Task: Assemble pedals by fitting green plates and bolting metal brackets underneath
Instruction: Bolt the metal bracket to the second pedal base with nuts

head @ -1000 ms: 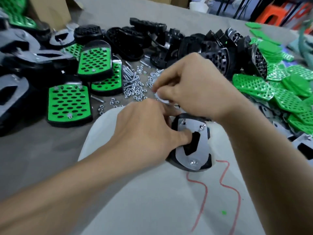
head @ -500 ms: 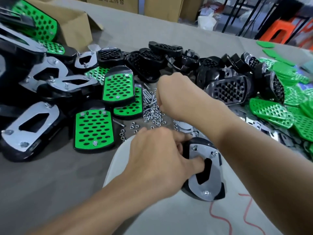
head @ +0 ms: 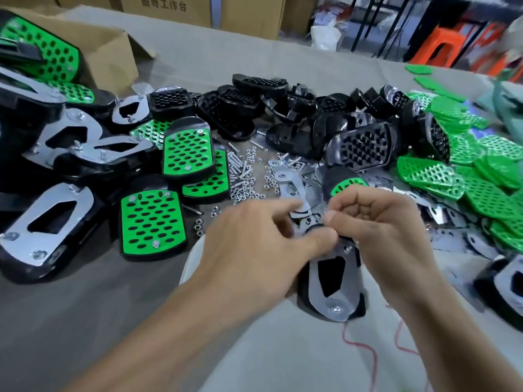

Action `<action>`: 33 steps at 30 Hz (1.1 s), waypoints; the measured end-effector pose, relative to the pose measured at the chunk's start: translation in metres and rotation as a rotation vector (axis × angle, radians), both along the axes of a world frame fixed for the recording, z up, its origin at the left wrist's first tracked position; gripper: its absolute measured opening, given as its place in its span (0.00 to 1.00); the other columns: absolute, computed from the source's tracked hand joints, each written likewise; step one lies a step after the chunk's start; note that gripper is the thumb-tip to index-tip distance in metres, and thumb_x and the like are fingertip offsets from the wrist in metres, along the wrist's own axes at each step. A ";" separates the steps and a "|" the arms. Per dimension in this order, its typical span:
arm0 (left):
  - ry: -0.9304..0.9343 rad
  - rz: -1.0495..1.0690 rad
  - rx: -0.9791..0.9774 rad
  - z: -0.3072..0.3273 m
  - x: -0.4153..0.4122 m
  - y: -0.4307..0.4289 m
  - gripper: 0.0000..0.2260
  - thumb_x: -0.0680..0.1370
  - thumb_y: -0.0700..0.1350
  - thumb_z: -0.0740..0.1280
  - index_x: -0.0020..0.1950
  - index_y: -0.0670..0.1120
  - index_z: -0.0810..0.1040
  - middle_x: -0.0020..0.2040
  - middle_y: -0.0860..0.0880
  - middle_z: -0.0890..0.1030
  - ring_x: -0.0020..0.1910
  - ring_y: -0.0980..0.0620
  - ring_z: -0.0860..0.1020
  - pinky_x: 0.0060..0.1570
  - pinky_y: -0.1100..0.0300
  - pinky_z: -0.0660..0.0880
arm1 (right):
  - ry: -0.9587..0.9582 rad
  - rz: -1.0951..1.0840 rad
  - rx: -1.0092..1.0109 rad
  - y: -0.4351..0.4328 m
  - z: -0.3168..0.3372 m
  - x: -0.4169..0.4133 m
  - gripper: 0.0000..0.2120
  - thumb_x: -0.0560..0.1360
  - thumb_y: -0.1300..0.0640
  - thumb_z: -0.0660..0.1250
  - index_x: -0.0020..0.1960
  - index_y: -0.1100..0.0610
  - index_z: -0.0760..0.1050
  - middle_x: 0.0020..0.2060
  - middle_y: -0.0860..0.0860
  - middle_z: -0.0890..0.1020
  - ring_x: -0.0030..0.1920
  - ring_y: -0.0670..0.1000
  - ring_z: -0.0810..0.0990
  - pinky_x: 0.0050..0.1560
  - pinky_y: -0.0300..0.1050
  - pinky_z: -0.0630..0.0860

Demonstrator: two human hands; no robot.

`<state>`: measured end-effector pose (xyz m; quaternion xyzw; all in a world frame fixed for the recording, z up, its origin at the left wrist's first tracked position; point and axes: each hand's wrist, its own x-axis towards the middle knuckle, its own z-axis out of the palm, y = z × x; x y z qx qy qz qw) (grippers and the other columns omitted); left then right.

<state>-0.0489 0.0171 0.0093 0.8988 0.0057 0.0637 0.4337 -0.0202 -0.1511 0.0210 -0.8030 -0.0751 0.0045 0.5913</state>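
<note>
A black pedal [head: 359, 306] lies with its metal bracket [head: 315, 287] upward. The left hand [head: 263, 250] thumbs the pedal's top. Beside it, the right hand [head: 382, 230] curls, contents unclear.

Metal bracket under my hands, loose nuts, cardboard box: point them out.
metal bracket [head: 325, 302]: head view, lower end.
loose nuts [head: 245, 190]: head view, pile's middle.
cardboard box [head: 113, 60]: head view, side wall.

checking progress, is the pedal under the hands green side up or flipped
Flipped: the pedal shows its metal bracket on top, a nut at the near end.
</note>
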 end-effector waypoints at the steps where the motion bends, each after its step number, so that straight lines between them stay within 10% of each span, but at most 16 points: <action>1: -0.068 0.039 -0.062 0.000 0.002 0.003 0.26 0.62 0.71 0.70 0.59 0.67 0.82 0.41 0.66 0.82 0.35 0.61 0.76 0.34 0.63 0.71 | 0.004 0.008 0.010 0.000 0.000 0.000 0.03 0.67 0.59 0.72 0.38 0.58 0.80 0.28 0.62 0.75 0.30 0.51 0.70 0.33 0.45 0.65; 6: -0.193 -0.023 -0.317 -0.005 0.008 0.003 0.15 0.69 0.42 0.81 0.49 0.59 0.88 0.42 0.64 0.86 0.41 0.62 0.84 0.45 0.62 0.80 | 0.108 0.128 0.160 0.001 0.007 -0.001 0.04 0.69 0.60 0.71 0.37 0.61 0.81 0.25 0.51 0.74 0.27 0.45 0.69 0.30 0.31 0.65; 13: -0.338 -0.134 -0.525 -0.005 0.006 -0.002 0.12 0.69 0.38 0.80 0.46 0.54 0.89 0.40 0.56 0.87 0.37 0.58 0.84 0.39 0.69 0.76 | 0.219 0.124 0.232 -0.003 0.016 -0.007 0.05 0.68 0.55 0.72 0.35 0.56 0.83 0.26 0.54 0.77 0.29 0.48 0.70 0.30 0.35 0.67; 26: -0.679 0.101 0.056 -0.004 0.000 -0.014 0.02 0.71 0.43 0.78 0.41 0.50 0.88 0.37 0.56 0.85 0.38 0.56 0.78 0.45 0.54 0.76 | -0.013 -0.071 0.249 0.015 0.005 -0.022 0.08 0.75 0.67 0.72 0.38 0.59 0.85 0.29 0.55 0.83 0.27 0.49 0.76 0.28 0.36 0.73; 33: -0.039 -0.041 -0.101 -0.004 -0.002 -0.004 0.09 0.71 0.52 0.78 0.50 0.63 0.87 0.35 0.59 0.83 0.30 0.61 0.76 0.33 0.66 0.71 | -0.070 -0.015 0.044 -0.015 0.011 -0.005 0.05 0.70 0.65 0.76 0.38 0.56 0.85 0.29 0.55 0.84 0.27 0.50 0.78 0.31 0.46 0.74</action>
